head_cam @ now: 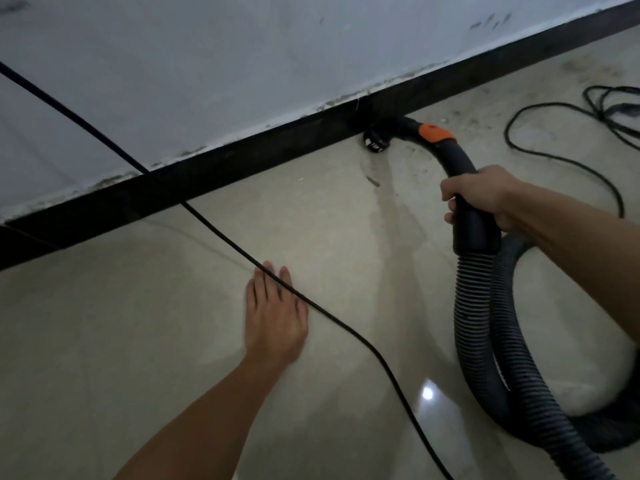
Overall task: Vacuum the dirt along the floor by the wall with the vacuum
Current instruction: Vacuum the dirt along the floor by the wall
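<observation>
Left grip [275, 317] flat (fingers straight), right grip [485, 197] clenched.

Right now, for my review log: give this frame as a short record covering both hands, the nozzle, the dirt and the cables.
right hand: grips the curved vacuum tube above the ribbed hose
left hand: open, fingers straight, low over the floor; contact unclear
nozzle: on the floor against the black skirting board
dirt: gritty strip by the wall, right of the nozzle
thin cable: crosses in front of the left hand
second cable: looped on the floor, far right
</observation>
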Tool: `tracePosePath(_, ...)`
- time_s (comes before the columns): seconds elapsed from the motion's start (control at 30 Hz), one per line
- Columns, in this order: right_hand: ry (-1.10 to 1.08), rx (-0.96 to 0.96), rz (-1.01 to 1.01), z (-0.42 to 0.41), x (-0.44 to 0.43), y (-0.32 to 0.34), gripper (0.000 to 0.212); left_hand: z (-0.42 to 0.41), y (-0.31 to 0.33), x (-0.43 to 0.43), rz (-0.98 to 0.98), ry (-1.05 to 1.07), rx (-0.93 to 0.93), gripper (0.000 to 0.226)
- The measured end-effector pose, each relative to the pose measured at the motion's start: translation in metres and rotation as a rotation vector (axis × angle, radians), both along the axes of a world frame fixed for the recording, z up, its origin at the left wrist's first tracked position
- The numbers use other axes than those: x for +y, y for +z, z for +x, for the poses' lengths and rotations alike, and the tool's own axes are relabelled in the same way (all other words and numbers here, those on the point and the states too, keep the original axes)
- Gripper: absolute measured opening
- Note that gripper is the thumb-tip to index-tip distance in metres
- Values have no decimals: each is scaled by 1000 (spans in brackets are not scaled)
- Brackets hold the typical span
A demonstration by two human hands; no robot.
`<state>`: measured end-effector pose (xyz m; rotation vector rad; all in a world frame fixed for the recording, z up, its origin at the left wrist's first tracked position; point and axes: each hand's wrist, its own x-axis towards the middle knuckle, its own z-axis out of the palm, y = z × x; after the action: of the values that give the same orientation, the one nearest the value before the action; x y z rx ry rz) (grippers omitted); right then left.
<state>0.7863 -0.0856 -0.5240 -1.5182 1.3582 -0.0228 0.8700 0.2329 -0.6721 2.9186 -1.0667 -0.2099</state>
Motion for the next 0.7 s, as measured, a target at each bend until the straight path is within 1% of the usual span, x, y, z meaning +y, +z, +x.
tracePosePath(0.1, 90, 40, 10, 1, 0, 9, 27, 1, 0, 0, 3, 3, -7, 65)
tracePosePath(0.23, 63, 84, -39, -10, -6, 17, 29, 0, 0, 0, -3, 0, -11, 66)
tracePosePath(0.33, 99, 119, -14, -23, -2, 25, 29, 0, 0, 0, -10, 4, 1, 68)
tracePosePath(0.43, 86, 137, -11, -44, 8, 28, 30, 0, 0, 1, -27, 3, 0, 69)
tracePosePath(0.57, 174, 172, -89, -79, 36, 20, 12, 0, -2, 1, -63, 5, -2, 66)
tracePosePath(0.7, 183, 118, -80, -117, 54, 22, 13, 0, -4, 3, -60, -1, 18, 61)
